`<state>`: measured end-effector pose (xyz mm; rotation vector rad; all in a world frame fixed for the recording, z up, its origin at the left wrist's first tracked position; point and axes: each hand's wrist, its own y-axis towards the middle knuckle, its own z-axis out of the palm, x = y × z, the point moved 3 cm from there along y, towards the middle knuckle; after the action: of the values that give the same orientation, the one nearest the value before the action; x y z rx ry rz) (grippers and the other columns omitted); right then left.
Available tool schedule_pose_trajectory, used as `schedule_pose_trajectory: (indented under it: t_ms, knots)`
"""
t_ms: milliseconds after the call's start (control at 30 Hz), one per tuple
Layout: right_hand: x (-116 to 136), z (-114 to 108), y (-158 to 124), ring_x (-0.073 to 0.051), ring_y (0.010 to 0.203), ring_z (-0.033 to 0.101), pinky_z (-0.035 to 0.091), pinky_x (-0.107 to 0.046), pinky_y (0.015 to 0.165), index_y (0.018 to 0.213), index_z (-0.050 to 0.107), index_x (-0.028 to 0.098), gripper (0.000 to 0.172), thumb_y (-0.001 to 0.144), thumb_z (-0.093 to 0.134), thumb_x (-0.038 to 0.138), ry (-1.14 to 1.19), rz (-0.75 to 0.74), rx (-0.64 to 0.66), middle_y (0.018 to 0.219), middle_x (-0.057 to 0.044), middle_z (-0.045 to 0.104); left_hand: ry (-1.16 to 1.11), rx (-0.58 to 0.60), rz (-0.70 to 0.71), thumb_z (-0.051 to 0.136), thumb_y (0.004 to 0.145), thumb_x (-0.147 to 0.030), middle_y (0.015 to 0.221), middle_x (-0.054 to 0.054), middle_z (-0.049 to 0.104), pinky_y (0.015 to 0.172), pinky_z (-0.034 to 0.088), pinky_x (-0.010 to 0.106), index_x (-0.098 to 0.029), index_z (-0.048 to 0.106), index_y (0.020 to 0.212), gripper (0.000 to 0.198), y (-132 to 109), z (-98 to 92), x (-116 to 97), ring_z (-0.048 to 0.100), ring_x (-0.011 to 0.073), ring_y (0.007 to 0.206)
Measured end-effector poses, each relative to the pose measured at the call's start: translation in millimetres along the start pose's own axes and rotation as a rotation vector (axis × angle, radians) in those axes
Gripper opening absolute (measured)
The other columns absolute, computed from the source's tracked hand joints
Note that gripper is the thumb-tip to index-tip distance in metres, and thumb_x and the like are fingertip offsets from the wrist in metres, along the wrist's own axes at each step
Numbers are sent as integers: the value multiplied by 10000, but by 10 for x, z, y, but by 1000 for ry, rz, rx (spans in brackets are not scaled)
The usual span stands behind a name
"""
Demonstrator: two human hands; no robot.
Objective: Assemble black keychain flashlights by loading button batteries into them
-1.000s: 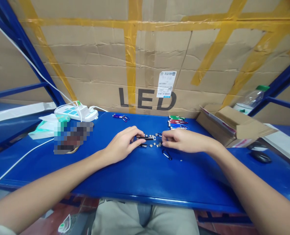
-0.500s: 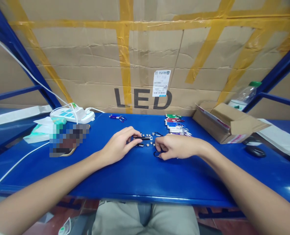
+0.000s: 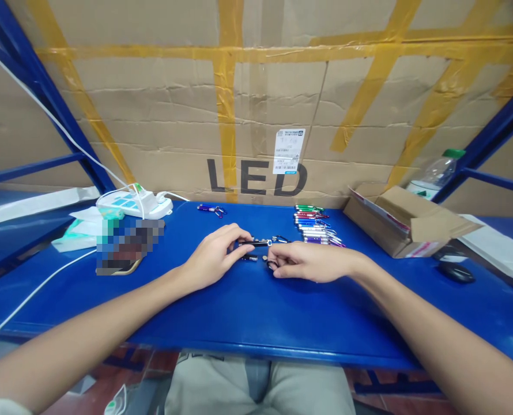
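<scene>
My left hand [image 3: 215, 252] rests on the blue table [image 3: 256, 311], its fingers pinched on a small black flashlight tube [image 3: 253, 244] lying flat. My right hand [image 3: 302, 260] lies just to the right, fingers curled and closed on a small black carabiner clip [image 3: 272, 264] near the tube's end. A short dark part [image 3: 250, 257] and small round button cells [image 3: 265, 259] lie between the hands. A row of several finished coloured mini flashlights [image 3: 315, 224] lies behind my right hand.
A lone purple flashlight [image 3: 211, 209] lies at the back. A white power strip [image 3: 133, 203], tissues and a blurred item sit at left. An open cardboard box [image 3: 401, 222], a bottle [image 3: 433, 173] and a black mouse [image 3: 455, 271] are at right. A large LED carton stands behind.
My right hand slid left from the loose parts, picked up the carabiner clip from the table and brought it toward the tube. My left hand kept its hold on the tube.
</scene>
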<state>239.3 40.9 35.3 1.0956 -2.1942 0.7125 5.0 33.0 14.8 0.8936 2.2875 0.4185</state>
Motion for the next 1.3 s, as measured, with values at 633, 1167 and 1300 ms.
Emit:
schedule_pose_trajectory:
  t_ms: [633, 1167, 1300]
  knots:
    - [-154, -137, 51, -94, 605, 521, 324, -216, 519, 1087, 560, 212, 500, 881, 856, 559, 622, -15, -219, 901, -42, 756, -42, -111, -70, 626, 1079, -343, 956, 22, 686, 771, 466, 298, -189, 705, 1101, 174, 15, -84, -48, 584, 159, 758]
    - [-160, -149, 105, -137, 657, 441, 358, -289, 587, 1097, 700, 193, 364, 933, 738, 515, 681, -30, -498, 804, 13, 499, -74, -123, -135, 606, 1086, -383, 974, 22, 739, 764, 477, 305, -219, 696, 1140, 195, -2, -82, -9, 628, 177, 789]
    - [-167, -175, 100, -151, 688, 464, 362, -297, 615, 1177, 744, 188, 380, 969, 671, 498, 597, -8, -557, 802, 2, 502, -85, -119, -131, 585, 1097, -382, 1009, 34, 743, 784, 488, 313, -216, 688, 1164, 206, -7, -86, -25, 643, 186, 831]
